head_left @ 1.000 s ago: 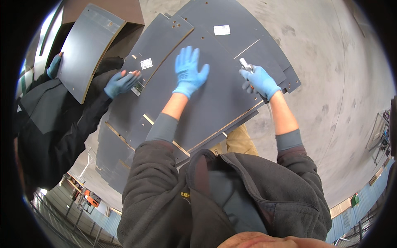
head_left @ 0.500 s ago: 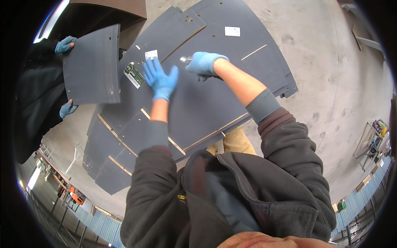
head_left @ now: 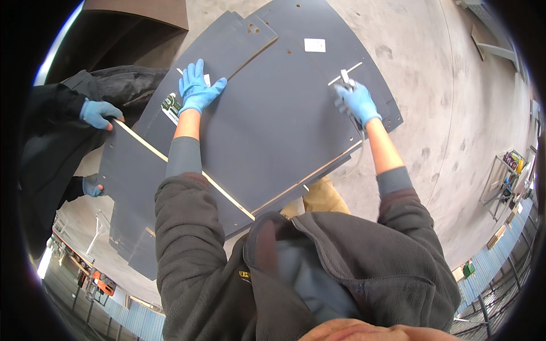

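My left hand (head_left: 199, 91), in a blue glove, lies flat with fingers spread on a large dark grey panel (head_left: 256, 136). It partly covers a white label (head_left: 207, 79). Farther right, my gloved right hand (head_left: 360, 103) is closed round a small hand tool (head_left: 344, 78) with a silver head; its exact kind cannot be made out. From beneath that hand a thin pale hose (head_left: 360, 153) hangs over the panel's edge. The tool is close to a narrow light slot (head_left: 355, 67) in the panel. A green-and-white printed card (head_left: 170, 107) lies near my left hand.
At the left, a co-worker's upper gloved hand (head_left: 100, 115) and lower gloved hand (head_left: 92, 186) hold a smaller grey panel (head_left: 151, 176) over the stack. A brown curved board (head_left: 142, 10) stands at the far left. A wheeled rack (head_left: 503, 179) stands at the right.
My right hand has swung right with the tool, toward the slot. My left hand has shifted slightly left. The co-worker's panel has come down from a raised, tilted position onto the left side.
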Demonstrator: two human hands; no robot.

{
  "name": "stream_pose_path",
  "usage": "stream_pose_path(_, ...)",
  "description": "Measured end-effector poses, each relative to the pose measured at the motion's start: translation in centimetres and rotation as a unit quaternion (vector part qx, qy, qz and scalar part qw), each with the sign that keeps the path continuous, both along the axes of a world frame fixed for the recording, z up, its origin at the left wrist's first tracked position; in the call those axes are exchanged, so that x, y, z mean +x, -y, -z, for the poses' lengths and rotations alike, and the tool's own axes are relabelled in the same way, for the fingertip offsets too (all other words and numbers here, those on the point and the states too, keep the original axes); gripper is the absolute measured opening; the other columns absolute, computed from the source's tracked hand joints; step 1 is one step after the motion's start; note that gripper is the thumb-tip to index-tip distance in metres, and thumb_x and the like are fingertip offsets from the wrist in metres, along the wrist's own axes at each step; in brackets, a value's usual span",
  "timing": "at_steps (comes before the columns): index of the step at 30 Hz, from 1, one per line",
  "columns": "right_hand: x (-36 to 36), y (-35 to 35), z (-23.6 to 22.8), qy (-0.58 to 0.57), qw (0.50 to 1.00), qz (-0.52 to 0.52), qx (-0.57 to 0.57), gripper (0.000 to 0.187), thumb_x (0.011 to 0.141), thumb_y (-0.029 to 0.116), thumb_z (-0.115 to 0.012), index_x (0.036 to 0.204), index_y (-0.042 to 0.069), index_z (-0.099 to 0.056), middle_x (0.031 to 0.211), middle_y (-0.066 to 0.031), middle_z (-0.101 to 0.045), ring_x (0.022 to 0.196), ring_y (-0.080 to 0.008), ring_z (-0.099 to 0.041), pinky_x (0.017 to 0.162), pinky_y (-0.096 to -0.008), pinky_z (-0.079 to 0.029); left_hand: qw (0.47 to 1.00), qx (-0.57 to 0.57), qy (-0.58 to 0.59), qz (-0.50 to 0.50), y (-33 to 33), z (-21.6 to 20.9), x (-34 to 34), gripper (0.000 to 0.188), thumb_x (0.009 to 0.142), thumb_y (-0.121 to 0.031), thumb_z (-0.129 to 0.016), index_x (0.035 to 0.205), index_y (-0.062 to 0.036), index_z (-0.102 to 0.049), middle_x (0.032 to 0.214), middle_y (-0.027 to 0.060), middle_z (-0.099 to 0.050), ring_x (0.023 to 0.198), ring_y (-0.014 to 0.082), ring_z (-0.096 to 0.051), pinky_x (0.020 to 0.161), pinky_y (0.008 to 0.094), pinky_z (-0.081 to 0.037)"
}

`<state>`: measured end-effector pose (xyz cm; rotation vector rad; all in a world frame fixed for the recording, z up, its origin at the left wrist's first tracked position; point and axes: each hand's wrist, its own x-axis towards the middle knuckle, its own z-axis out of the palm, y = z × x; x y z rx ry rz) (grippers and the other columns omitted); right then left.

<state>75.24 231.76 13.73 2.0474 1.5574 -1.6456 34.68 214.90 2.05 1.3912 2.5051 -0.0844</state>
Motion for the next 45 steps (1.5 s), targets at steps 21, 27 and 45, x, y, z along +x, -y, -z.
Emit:
stream_pose_path(21, -9.9, 1.3, 0.1, -0.052, 0.937, -0.288, -0.189, 0.039, 0.103, 0.036, -0.061, 0.125, 0.005, -0.071, 0.086, -0.0111, -0.078, 0.068, -0.0177, -0.072, 0.063, -0.0360, -0.054, 0.998, -0.038, 0.037, -0.015, -0.6, -0.5, 0.5, 0.112, 0.086, -0.068, -0.075, 0.171, -0.0121, -0.029, 0.178, 0.0187, -0.024, 0.165, 0.0433, -0.015, 0.134, 0.0541, -0.014)
stream_pose_path(27, -6.5, 3.9, 0.4, -0.033, 0.967, -0.219, -0.129, 0.041, 0.104, 0.034, -0.060, 0.131, 0.005, -0.067, 0.091, -0.0127, -0.080, 0.070, -0.0181, -0.074, 0.065, -0.0339, -0.056, 0.998, 0.043, -0.046, -0.008, -0.7, -3.4, 3.1, 0.099, 0.089, -0.056, -0.076, 0.166, -0.0079, -0.037, 0.174, 0.0211, -0.030, 0.162, 0.0441, -0.024, 0.131, 0.0544, -0.023)
stream_pose_path(45, -3.7, 12.6, 0.8, -0.050, 0.954, -0.234, -0.182, 0.043, 0.108, 0.037, -0.061, 0.137, 0.005, -0.061, 0.104, -0.0125, -0.080, 0.082, -0.0175, -0.079, 0.059, -0.0287, -0.054, 0.977, -0.105, 0.183, -0.010, 28.0, -8.5, 34.4, 0.118, 0.081, -0.060, -0.081, 0.172, -0.0105, -0.026, 0.177, 0.0221, -0.022, 0.164, 0.0496, -0.012, 0.133, 0.0643, -0.008)
